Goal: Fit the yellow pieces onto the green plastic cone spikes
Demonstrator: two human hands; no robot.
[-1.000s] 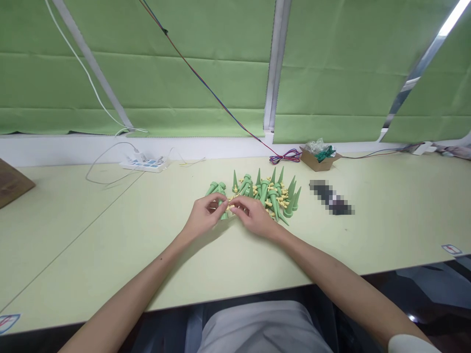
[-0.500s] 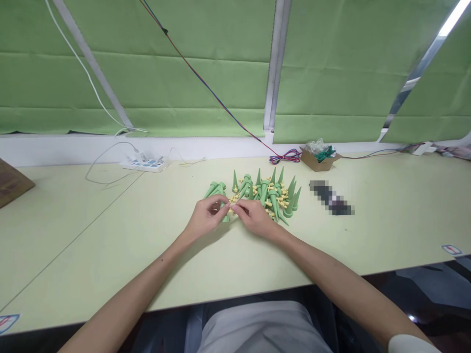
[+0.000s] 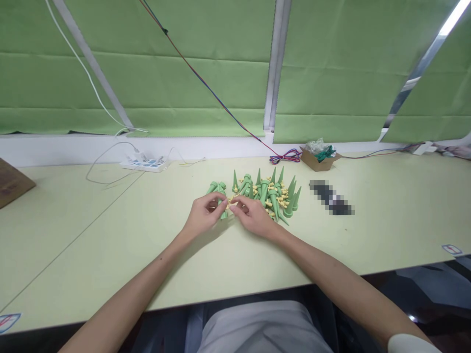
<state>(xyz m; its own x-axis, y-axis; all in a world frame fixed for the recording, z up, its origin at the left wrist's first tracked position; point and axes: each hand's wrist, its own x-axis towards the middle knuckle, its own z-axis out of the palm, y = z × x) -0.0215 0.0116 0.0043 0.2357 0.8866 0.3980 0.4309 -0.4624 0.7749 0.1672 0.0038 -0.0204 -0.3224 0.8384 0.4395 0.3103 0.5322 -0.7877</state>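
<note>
Head view: left hand [image 3: 200,215] grips one green spike [image 3: 222,212]; right hand [image 3: 253,218] pinches one yellow piece [image 3: 231,205]; pile [image 3: 270,193] uncountable, no legible writing.

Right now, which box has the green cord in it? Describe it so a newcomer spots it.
Follow the table's far edge under the green blinds to the coiled red-blue wire. Just right of it sits a small open cardboard box, the only one holding clear plastic and green cord.

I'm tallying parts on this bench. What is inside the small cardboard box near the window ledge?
The cardboard box holds crumpled clear plastic wrap and a dark green bundle, perhaps cord. Whatever lies beneath them is hidden by the box walls.
</note>
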